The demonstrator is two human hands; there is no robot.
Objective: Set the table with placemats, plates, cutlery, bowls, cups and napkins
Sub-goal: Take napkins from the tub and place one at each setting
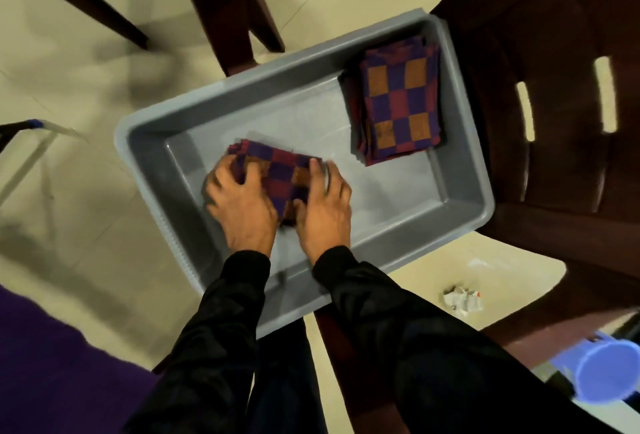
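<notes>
Gripping the folded checked cloth (277,177) from both ends, the person is working low in the grey tub (460,163), and the cloth is lying on the tub floor right under the fingers. The left hand (239,198) is curling its fingers over the left end, and the right hand (323,201) is clamping the right end with its thumb tucked in at the near edge. Judging by the weave, this bundle is handling soft and light; it is likely sagging and unfolding if lifted by one corner, so taking it at both ends, or sliding fingers under the whole fold, is looking like the safe hold.

Beyond the right hand, well apart, a second stack of checked cloths (398,104) is sitting flat against the far wall of the tub. Past that, a dark chair (554,87) is crowding the tub, and nearer than the grip a scrap of crumpled paper (462,300) is lying on the floor, with a blue cup (606,369) cut off at the frame edge. Motion blur is smearing the fingertips, so how many layers are being held, and whether these are napkins or placemats, is staying unclear.
</notes>
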